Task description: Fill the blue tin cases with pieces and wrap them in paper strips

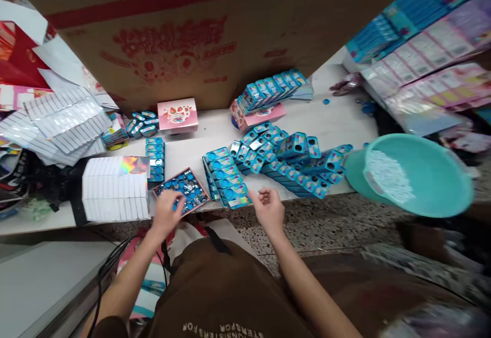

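My left hand (169, 210) is over the left part of a shallow pink box (201, 189) filled with small round blue and silver pieces. Its fingers curl down at the pieces; whether they pinch one is too small to tell. To the right, my right hand (269, 207) hovers at the table's front edge with curled fingers, its thumb near the corner of a row of flat blue packets (229, 179). Nothing can be made out in it. Beyond it lie stacked blue boxes with round holes (291, 174).
A large cardboard carton (253, 36) stands at the back. Pink boxes (177, 115) sit before it. White stacked cards (115, 189) lie left, beside a column of blue boxes (155, 159). A turquoise basin (437, 174) with white pieces stands right, below stacked packages (429, 46).
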Demonstrator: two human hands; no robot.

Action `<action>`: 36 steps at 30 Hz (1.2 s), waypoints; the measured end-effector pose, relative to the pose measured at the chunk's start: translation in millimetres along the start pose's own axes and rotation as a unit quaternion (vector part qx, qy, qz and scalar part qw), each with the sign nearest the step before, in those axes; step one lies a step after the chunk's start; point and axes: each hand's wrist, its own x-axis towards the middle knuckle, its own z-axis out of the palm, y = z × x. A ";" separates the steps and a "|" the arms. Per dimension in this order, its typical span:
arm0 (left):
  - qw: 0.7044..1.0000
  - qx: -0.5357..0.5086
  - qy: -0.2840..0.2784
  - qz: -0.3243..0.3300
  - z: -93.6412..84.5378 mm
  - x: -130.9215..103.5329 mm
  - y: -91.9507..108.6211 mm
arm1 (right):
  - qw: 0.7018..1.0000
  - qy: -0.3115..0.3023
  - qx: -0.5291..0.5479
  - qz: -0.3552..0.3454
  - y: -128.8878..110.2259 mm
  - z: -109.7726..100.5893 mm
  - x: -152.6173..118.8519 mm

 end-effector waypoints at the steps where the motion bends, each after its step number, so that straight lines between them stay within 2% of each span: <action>1: 0.997 0.068 0.047 0.002 -34.7 10.5 -8.3 | 1.000 0.004 0.004 -0.021 -9.2 2.5 -2.1; 2: 0.987 0.133 0.091 -0.009 -67.8 23.4 -18.7 | 0.999 -0.001 0.009 -0.041 -18.9 6.3 -4.5; 3: 0.976 0.193 0.104 -0.014 -97.9 38.0 -30.8 | 0.998 -0.013 0.011 -0.061 -28.9 11.4 -7.0; 5: 0.953 0.287 0.094 -0.023 -144.9 68.3 -58.7 | 0.994 -0.047 0.012 -0.099 -48.0 24.8 -12.5; 6: 0.944 0.317 0.087 -0.032 -160.9 82.2 -73.5 | 0.991 -0.067 0.011 -0.118 -56.6 32.4 -15.5; 8: 0.935 0.349 0.024 -0.057 -178.9 103.6 -101.8 | 0.983 -0.105 0.010 -0.151 -71.4 47.6 -22.1; 11: 0.926 0.363 -0.085 -0.055 -183.8 115.9 -135.3 | 0.970 -0.143 0.000 -0.195 -86.9 66.0 -32.9; 13: 0.924 0.364 -0.108 -0.032 -182.4 114.1 -148.8 | 0.964 -0.158 -0.010 -0.215 -93.4 74.8 -39.8; 16: 0.927 0.362 -0.098 -0.015 -181.8 107.3 -155.5 | 0.957 -0.174 -0.022 -0.232 -100.4 85.1 -47.9; 20: 0.933 0.351 -0.070 0.023 -184.7 103.3 -152.2 | 0.948 -0.190 -0.023 -0.253 -109.9 97.1 -53.0; 24: 0.949 0.313 -0.030 0.005 -191.8 101.3 -155.9 | 0.946 -0.198 -0.021 -0.257 -117.4 115.3 -51.6; 26: 0.955 0.296 -0.023 -0.002 -195.7 98.1 -161.0 | 0.954 -0.206 0.002 -0.219 -119.5 133.9 -48.0; 29: 0.950 0.307 -0.061 0.010 -197.4 90.3 -167.4 | 0.967 -0.239 0.057 -0.073 -126.8 178.1 -40.0; 31: 0.942 0.325 -0.080 0.017 -194.6 84.3 -169.2 | 0.949 -0.293 0.106 0.048 -136.9 212.9 -35.7; 33: 0.939 0.333 -0.080 0.026 -190.0 78.5 -169.4 | 0.912 -0.351 0.172 0.127 -149.6 243.5 -34.5; 36: 0.939 0.334 -0.072 0.038 -184.9 72.0 -168.3 | 0.887 -0.359 0.251 0.147 -163.4 267.9 -38.4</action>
